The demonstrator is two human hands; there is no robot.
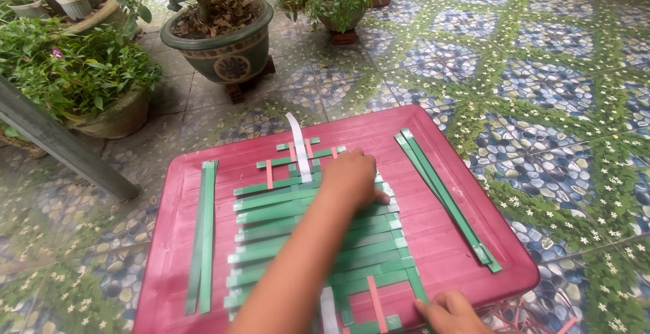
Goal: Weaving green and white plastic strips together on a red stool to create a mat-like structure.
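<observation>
Head view, looking down on a red plastic table (433, 236) set on a patterned pebble-tile floor (555, 83).

Woven mat of green strips (318, 239) lying flat across the middle of the tabletop, crossed by a white strip (298, 145) and a few pink strips (376, 303), loose ends sticking out along both sides and the far edge.

Left hand (351, 178) pressed palm-down on the upper part of the weave, fingers spread flat rather than curled, clamping nothing, simply pinning the strips to the table. Right hand (450, 312) at the near edge, low in the frame and partly cut off, fingertips pinched on the lower end of a green strip (414, 283) at the mat's right border.

Spare green strips in two bundles: one (203, 236) lying lengthwise near the left edge, another (443, 195) slanting along the right side, its near end close to the table's rim.

Potted plants (227, 36) beyond the far edge, well apart from the work.

Likely trouble: upper rows sliding apart or skewing if the pinning palm lifts while the border strip is tugged; strip creasing or tearing under too sharp a pull; right-hand bundle slipping off the rim if nudged by the wrist.
</observation>
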